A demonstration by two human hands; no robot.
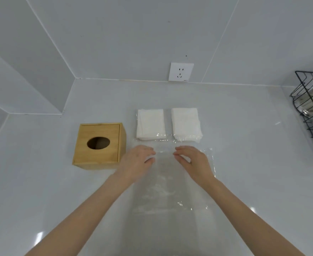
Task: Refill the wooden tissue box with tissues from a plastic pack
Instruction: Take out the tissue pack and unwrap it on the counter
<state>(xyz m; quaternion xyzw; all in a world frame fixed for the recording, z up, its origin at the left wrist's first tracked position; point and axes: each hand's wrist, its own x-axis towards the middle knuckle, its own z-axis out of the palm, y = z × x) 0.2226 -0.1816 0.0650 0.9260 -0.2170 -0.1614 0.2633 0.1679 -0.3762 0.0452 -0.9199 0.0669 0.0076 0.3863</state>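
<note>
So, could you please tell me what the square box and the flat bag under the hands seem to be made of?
The square honey-coloured box looks like bamboo or light wood, matt finish, with faint grain and visible panel seams. The flat clear bag looks like thin glossy plastic film: the counter shows through, with creases catching glints.

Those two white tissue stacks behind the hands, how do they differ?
The left stack lies nearly square to the counter edge, while the right stack is turned slightly, its near end swung right. The left stack sits next to the wooden box; the right stack is farther from it. Both are white, folded, similar in size and partly in clear wrap.
</note>
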